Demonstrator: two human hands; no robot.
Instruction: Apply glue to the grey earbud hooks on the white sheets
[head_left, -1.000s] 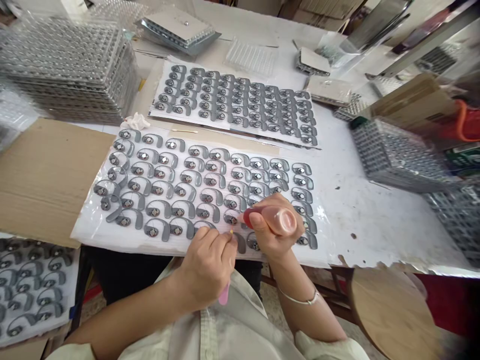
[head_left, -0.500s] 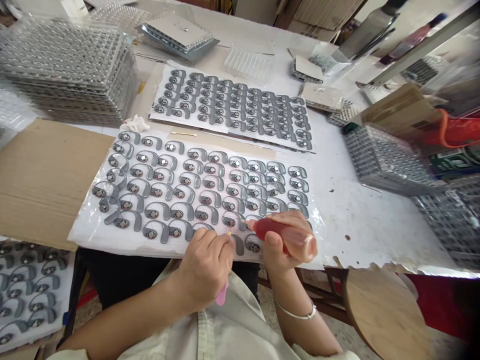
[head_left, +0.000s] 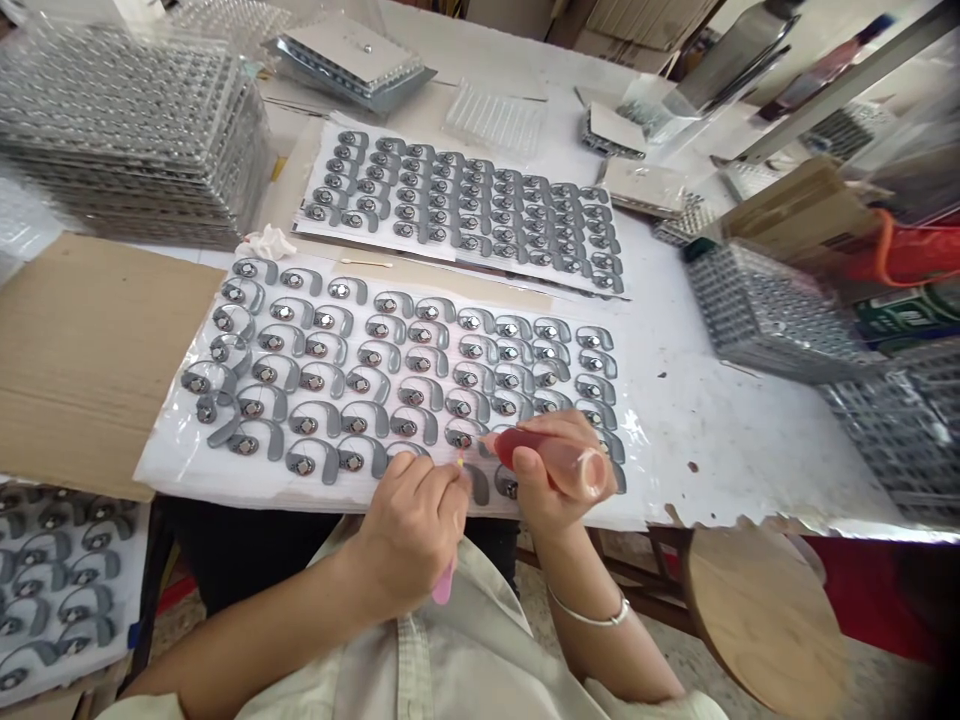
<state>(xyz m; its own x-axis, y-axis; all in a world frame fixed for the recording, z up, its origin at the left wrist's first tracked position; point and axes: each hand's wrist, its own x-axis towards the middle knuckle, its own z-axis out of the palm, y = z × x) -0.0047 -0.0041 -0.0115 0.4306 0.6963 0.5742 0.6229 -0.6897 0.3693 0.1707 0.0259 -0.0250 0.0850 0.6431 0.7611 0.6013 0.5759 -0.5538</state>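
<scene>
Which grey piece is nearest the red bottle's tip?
The piece just left of the tip of the bottle, just beyond the pink tool; the others lie farther off.

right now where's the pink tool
In the head view's lower centre, the pink tool is gripped in the left hand, left of the bottle in the right hand.

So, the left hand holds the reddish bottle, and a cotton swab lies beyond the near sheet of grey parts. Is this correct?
Not quite: in the head view, the right hand holds the reddish bottle. The cotton swab does lie there.
</scene>
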